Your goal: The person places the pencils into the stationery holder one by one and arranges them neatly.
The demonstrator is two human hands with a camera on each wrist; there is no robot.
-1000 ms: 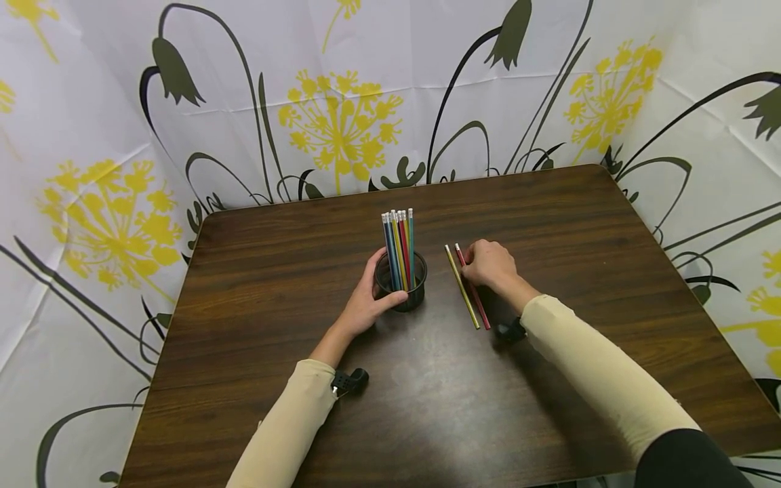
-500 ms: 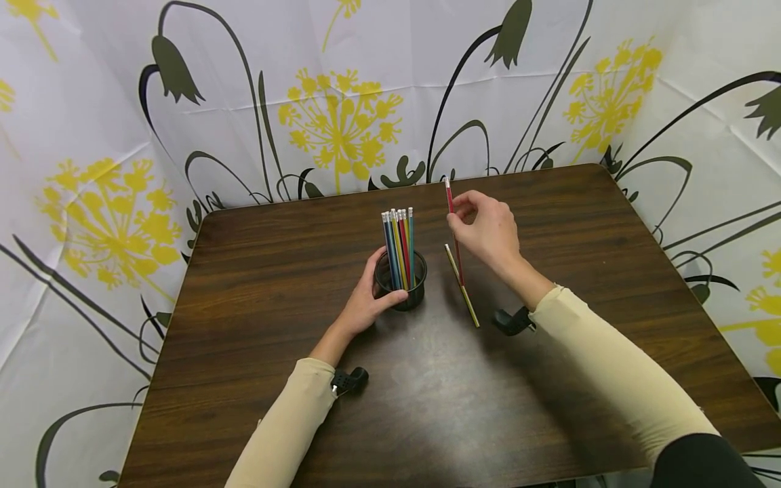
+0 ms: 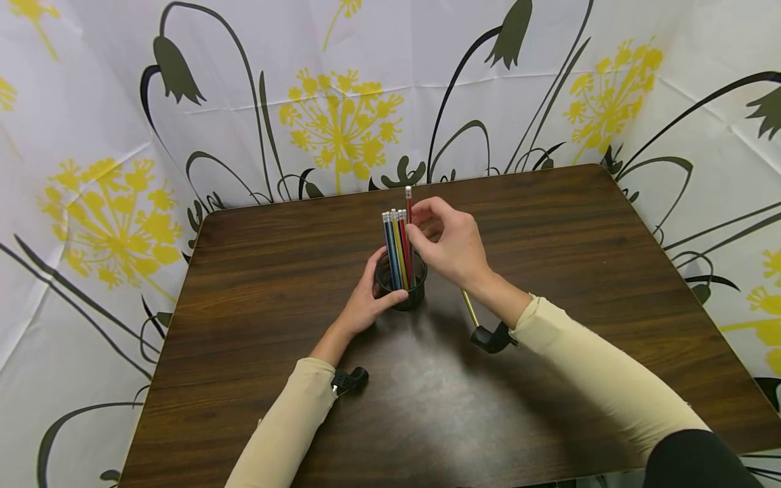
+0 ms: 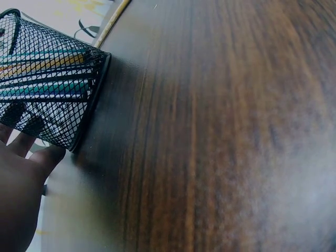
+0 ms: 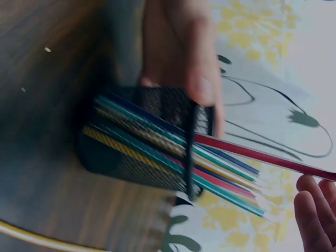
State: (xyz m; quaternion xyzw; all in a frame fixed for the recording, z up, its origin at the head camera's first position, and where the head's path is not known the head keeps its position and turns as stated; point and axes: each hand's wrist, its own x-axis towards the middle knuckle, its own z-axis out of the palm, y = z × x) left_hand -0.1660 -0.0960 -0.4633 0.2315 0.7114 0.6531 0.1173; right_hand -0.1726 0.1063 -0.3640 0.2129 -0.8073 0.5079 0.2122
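A black mesh pencil cup stands upright on the table, with several pencils in blue, yellow, red and green leaning inside it, eraser ends up. My left hand holds the cup from its left side, thumb across the front and fingers behind. Over the cup's mouth, my right hand pinches a red pencil between thumb and fingertips. That pencil points eraser up, and its lower end is at the cup's opening. A yellow pencil lies on the table under the right forearm, partly hidden.
The dark wood table reaches back to a flower-patterned curtain. Black wrist cameras stick out from both sleeves, the right one close to the yellow pencil's near end.
The right hand has picked up the red pencil from beside the yellow one, raised it upright and carried it left to the cup. The left hand has stayed on the cup.
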